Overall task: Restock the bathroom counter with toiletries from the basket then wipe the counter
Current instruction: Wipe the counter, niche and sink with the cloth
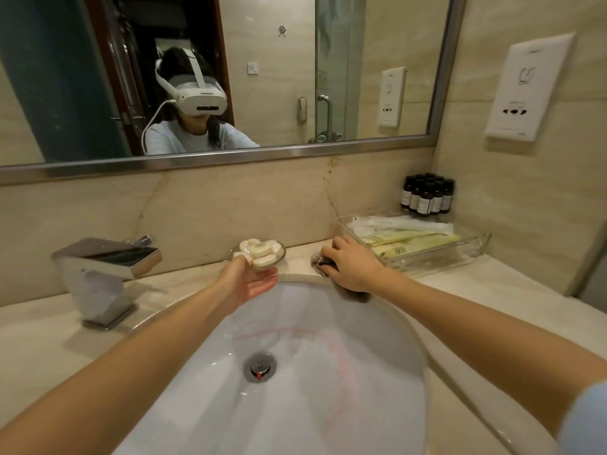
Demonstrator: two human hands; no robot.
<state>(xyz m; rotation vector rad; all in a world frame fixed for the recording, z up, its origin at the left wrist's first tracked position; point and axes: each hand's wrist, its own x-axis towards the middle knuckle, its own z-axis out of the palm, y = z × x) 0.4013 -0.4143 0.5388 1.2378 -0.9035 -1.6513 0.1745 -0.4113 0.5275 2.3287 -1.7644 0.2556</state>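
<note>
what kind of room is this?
Probably a hotel bathroom: a white sink set in the counter, a soap dish piled with small soaps, and a cluster of miniature dark bottles.

Cloth (pixel 357 295) largely beneath right hand (pixel 353 268)

Bare forearms (pixel 131 362), pale blue sleeve (pixel 588 418) at the right elbow, white strapped headset (pixel 200 96), white cable (pixel 151 126), pale blue top reflected
</note>
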